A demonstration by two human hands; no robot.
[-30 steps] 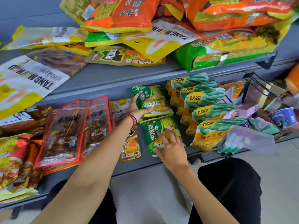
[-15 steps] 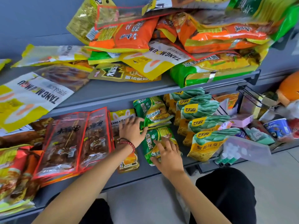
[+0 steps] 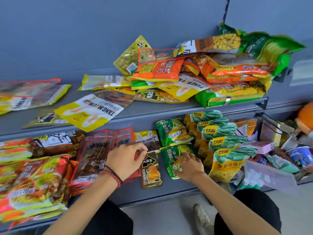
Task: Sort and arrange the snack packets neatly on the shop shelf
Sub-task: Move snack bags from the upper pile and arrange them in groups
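Green packet (image 3: 166, 158): flat on lower shelf (image 3: 152, 195), front centre; right hand (image 3: 189, 167) rests on it, fingers straight and spread. Second green packet (image 3: 172, 133) just behind. Small dark packet (image 3: 150, 170) just to its left. Left hand (image 3: 125, 160) over red-edged packets (image 3: 94, 155), fingers curled; cannot tell whether it holds anything. Green-and-yellow bags (image 3: 225, 160) in a row to the right. Upper shelf (image 3: 152, 112): loose heap of packets (image 3: 203, 73).

A slate-blue back wall (image 3: 101, 31) rose behind the unit, plain and matte, split by a thin vertical seam (image 3: 226, 7) near its right side. The upper shelf (image 3: 152, 111) and lower shelf (image 3: 132, 192) were painted the same grey-blue, the upper one ending in a dark bracket (image 3: 262, 103) at its right end. Below the lower shelf's front edge lay a pale grey floor (image 3: 160, 216). The light was soft and even.
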